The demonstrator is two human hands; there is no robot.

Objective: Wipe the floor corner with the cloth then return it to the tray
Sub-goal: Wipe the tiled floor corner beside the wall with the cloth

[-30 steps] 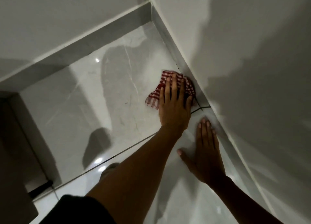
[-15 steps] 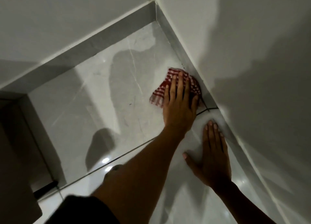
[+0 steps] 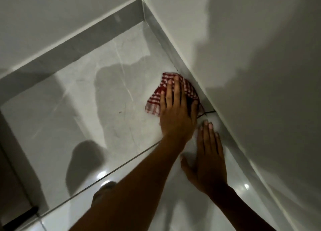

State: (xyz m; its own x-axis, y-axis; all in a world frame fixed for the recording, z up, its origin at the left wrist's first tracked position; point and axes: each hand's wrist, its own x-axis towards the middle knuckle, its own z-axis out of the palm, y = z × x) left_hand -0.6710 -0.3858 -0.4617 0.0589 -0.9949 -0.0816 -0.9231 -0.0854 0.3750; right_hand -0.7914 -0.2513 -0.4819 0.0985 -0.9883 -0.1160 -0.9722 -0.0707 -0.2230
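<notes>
A red-and-white checked cloth [image 3: 153,103] lies crumpled on the glossy grey floor tile, against the skirting of the right wall. My left hand [image 3: 177,116] presses flat on top of it, fingers pointing toward the floor corner [image 3: 145,22], and covers most of it. My right hand [image 3: 208,159] rests palm down on the floor just behind, fingers spread, holding nothing. The tray is not in view.
Grey skirting [image 3: 90,37] runs along the back wall, and more skirting follows the right wall to the corner. A dark grout line [image 3: 121,168] crosses the floor under my left forearm. A dark object [image 3: 20,215] sits at the lower left edge. A small dark speck [image 3: 120,112] lies on the tile.
The view swayed a little. My left hand stays pressed on the cloth at about the same spot by the wall, and my right hand has not moved.
</notes>
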